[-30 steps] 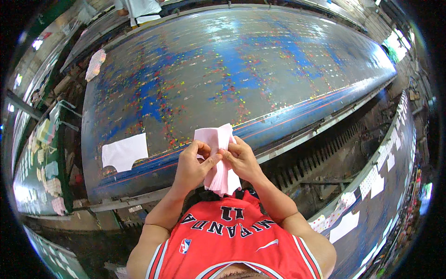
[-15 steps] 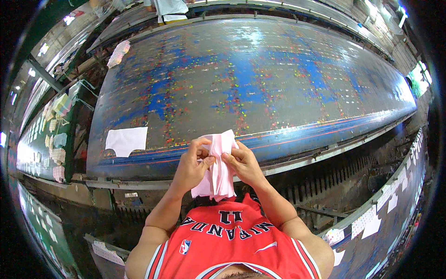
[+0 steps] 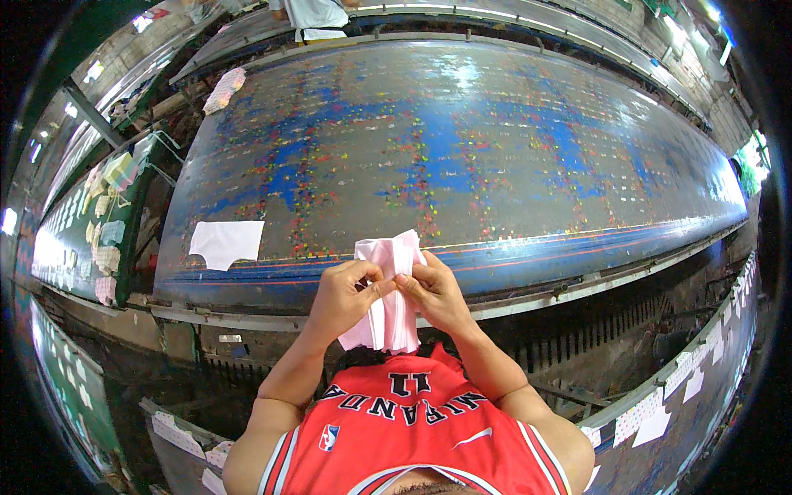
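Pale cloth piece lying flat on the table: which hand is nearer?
Left. The left hand is right of the cloth piece and lower in the view; the right hand is farther right.

Forearms [image 3: 289,363] angled inward, elbows [image 3: 518,388] bent; left hand [image 3: 338,297], right hand [image 3: 441,299] close together, fingers [image 3: 360,269] curled, thumbs [image 3: 410,285] nearly meeting.

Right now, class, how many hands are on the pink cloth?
2: the left hand at the pink cloth's left side, the right hand at its right. Some fingers are partly hidden.
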Available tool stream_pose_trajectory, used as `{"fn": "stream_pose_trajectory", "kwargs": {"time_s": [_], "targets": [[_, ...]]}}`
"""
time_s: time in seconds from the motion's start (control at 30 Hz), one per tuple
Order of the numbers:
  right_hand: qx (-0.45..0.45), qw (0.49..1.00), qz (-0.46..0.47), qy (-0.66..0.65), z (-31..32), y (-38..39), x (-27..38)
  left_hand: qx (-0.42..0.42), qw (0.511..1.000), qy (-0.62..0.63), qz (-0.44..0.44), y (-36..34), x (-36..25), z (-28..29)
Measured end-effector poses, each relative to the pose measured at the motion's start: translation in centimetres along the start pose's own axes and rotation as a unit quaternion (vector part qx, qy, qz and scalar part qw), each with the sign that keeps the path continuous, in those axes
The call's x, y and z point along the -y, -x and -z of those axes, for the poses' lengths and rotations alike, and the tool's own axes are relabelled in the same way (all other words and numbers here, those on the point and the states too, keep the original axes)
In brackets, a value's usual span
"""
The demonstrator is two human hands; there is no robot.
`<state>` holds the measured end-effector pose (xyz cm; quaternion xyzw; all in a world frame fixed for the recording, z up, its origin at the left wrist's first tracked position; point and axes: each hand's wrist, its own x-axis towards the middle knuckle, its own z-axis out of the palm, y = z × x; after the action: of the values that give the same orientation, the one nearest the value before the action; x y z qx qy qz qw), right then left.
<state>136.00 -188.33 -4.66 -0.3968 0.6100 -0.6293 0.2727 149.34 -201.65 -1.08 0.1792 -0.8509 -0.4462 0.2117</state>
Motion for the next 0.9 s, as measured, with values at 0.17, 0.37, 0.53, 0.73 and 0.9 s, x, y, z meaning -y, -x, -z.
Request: {"fn": "stream_pose_trajectory", "kwargs": {"time_s": [0.17,0.37,0.53,0.73,0.9], "targets": [[0.022,0.997,-0.026,0.066,0.8,-0.1,-0.9,0.016,1.0,-0.003,0.021,-0.1,0.7,-0.4],[-0.011,0.998,0.002,0.059,0.8,-0.1,-1.2,0.056,0.998,0.025,0.017,-0.7,1.3,-0.2],[-0.025,0.998,-0.01,0.056,1.3,0.0,-1.6,0.074,0.992,0.085,0.056,-1.0,2.3,-0.5],[-0.038,0.999,-0.012,0.03,2.0,0.3,-2.4,0.11,0.969,0.2,0.09,-1.1,3.6,-0.6],[-0.047,0.997,-0.045,-0.028,2.8,0.7,-1.9,0.077,0.961,0.248,0.1,-0.8,3.8,-0.4]]}}
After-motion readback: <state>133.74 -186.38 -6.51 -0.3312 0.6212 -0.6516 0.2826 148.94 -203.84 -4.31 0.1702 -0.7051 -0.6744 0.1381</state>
